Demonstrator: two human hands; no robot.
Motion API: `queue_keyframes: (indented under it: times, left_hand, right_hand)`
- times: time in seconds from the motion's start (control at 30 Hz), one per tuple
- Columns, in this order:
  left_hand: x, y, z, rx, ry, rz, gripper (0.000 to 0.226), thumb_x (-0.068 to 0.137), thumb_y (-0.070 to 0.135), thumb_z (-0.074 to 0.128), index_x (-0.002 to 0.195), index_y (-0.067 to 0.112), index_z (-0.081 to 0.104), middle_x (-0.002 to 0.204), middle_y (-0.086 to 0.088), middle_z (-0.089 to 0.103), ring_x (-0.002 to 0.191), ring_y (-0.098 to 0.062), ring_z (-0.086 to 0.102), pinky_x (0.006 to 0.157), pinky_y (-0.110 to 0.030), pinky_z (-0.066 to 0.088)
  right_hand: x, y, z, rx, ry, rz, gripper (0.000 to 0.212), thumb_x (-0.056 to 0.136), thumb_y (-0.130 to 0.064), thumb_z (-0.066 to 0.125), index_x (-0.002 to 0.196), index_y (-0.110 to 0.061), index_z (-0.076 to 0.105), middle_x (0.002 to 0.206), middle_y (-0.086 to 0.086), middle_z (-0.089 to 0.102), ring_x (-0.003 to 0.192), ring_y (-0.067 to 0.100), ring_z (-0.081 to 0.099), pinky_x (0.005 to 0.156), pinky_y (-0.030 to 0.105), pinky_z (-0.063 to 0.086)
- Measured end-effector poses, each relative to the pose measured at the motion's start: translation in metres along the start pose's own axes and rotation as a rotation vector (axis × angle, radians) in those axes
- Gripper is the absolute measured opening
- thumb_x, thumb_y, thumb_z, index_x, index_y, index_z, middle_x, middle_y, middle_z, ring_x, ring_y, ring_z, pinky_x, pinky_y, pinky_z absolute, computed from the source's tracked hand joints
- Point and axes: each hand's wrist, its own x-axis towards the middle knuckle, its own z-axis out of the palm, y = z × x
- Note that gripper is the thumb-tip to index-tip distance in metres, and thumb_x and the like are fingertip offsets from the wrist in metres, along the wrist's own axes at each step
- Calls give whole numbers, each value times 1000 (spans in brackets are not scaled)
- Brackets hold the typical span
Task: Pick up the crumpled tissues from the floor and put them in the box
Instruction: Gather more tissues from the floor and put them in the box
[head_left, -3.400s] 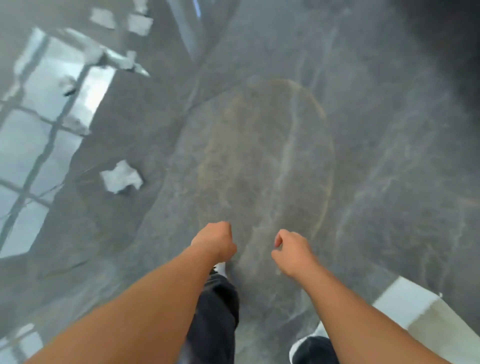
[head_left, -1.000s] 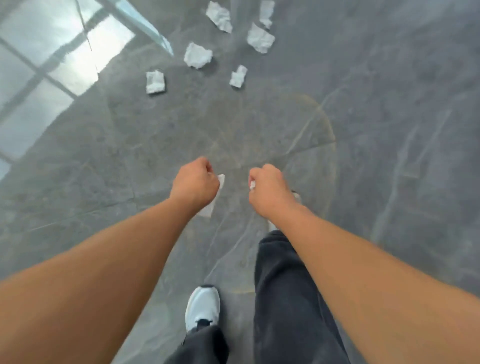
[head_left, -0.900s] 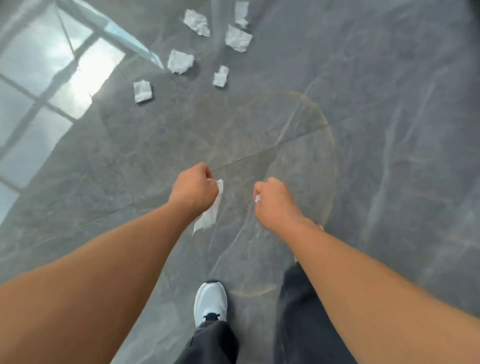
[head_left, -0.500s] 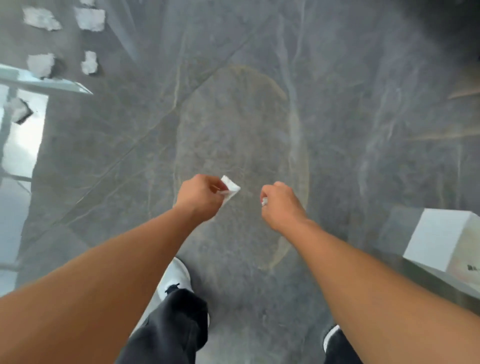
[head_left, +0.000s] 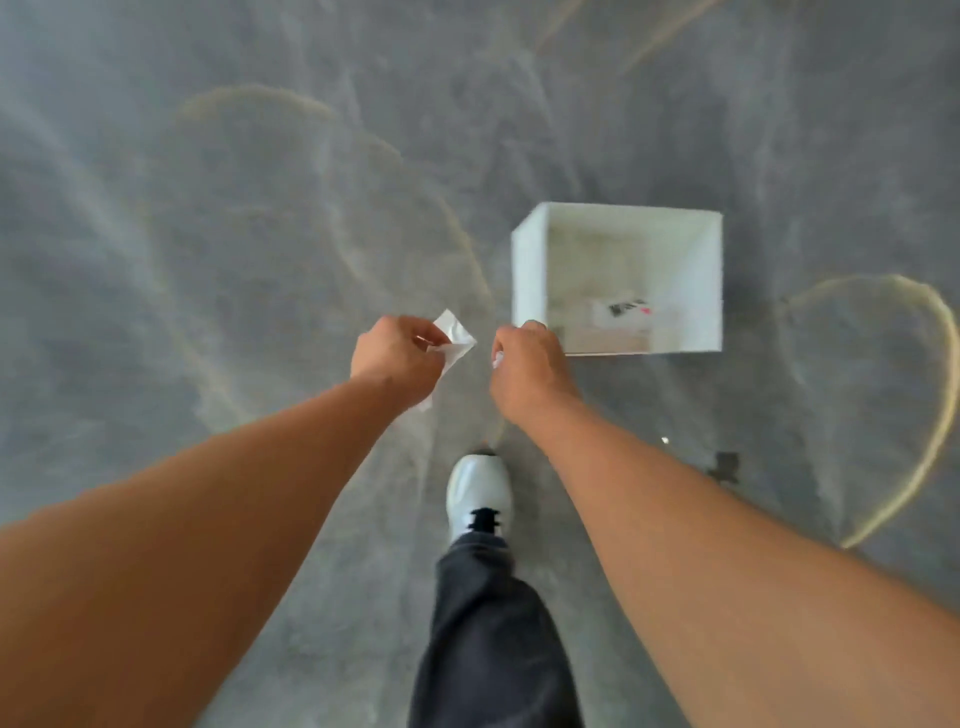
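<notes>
My left hand (head_left: 397, 364) is closed on a crumpled white tissue (head_left: 453, 340) whose corner sticks out to the right of the fist. My right hand (head_left: 527, 366) is a fist with a small bit of white tissue (head_left: 497, 358) showing at its thumb side. Both hands hang at mid frame, a short gap between them. An open white box (head_left: 527, 270) stands on the floor just beyond and right of my right hand; a label and pale shapes lie inside it, blurred.
The grey marbled floor (head_left: 208, 234) with faint tan ring marks spreads all around. My white shoe (head_left: 480, 488) and dark trouser leg (head_left: 493, 623) are below the hands. A small dark mark (head_left: 724, 465) lies on the floor at right.
The view has swung right: the scattered tissues at upper left have left the frame and the white box has come from the right edge to just ahead of my hands.
</notes>
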Motion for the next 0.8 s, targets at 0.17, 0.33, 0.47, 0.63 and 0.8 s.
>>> queue_keyframes:
  times: [0.17,0.33,0.47,0.63,0.8]
  left_hand:
    - [40,105,127,-51,-79,56,13,80,18,63,81,27,73,82,3,69,72,-17,64,61,-25,54]
    - [100,138,194,48,-40,94,24,82,9,55,82,27,71,83,3,65,62,-11,56,53,-15,40]
    - [127,137,219,-49,-78,47,30,85,9,57,100,32,67,95,5,66,70,-10,63,48,-21,54]
    - [120,121,204,-192,-189,-55,77,82,-9,56,133,48,48,125,3,50,82,-15,62,64,-37,63]
    - [103,106,154,-183,-169,-50,75,77,-13,50,125,44,59,148,-2,41,75,-16,70,74,-44,61]
  right_hand:
    - [42,130,-35,48,45,159,20,84,-4,53,100,-5,65,112,19,57,103,36,56,86,34,48]
    - [96,194,-25,93,120,155,20,83,2,49,95,-5,64,107,17,56,95,34,56,83,33,47]
    - [120,218,-14,161,145,180,26,84,-4,55,108,-12,61,112,14,53,99,34,55,84,36,48]
    - [115,217,-21,211,11,156,81,78,-8,66,147,-26,27,146,8,35,130,29,42,106,37,39]
    - [100,191,-47,132,-42,129,72,79,-4,61,143,-19,32,134,12,47,124,31,45,98,37,41]
